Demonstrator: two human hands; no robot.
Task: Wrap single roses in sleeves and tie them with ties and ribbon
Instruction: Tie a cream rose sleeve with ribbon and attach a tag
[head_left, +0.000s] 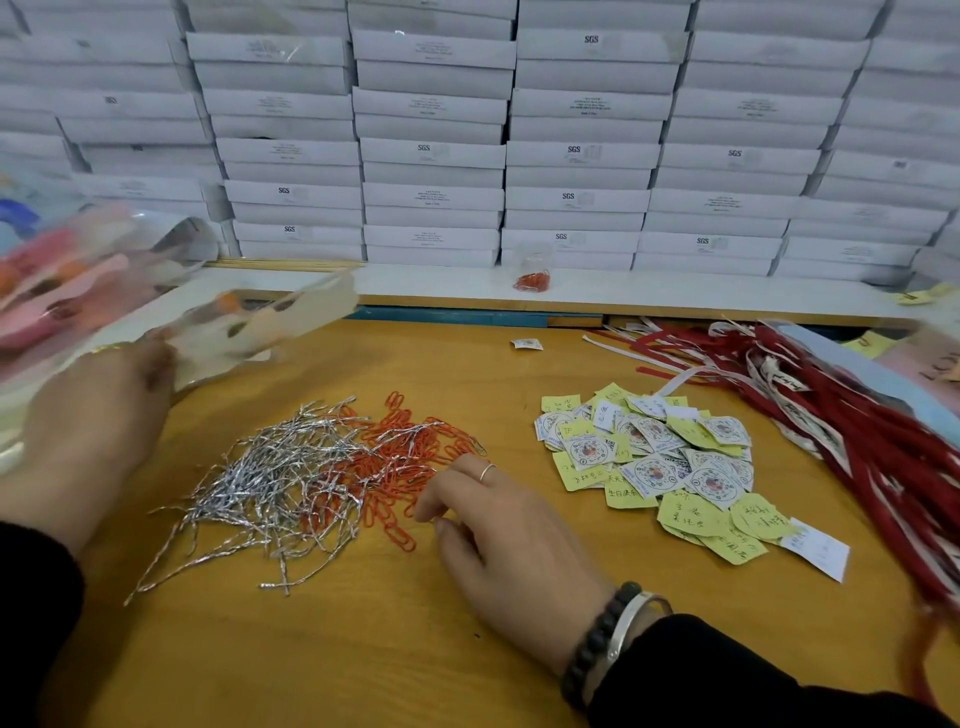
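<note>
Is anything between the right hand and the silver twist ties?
Yes. The right hand rests at the right edge of the orange paper clips, which lie between it and most of the silver twist ties; some ties overlap the clips.

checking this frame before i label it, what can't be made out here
- Head view: the clear sleeved bundle at the left hand is motion-blurred; whether it holds a rose is unclear.
- What the right hand fingers pinch, if anything, is hidden beneath them at the orange paper clips.
- Handwriting on the yellow paper notes is too small.
- The red ribbon bundle is cut off by the right edge.
</note>
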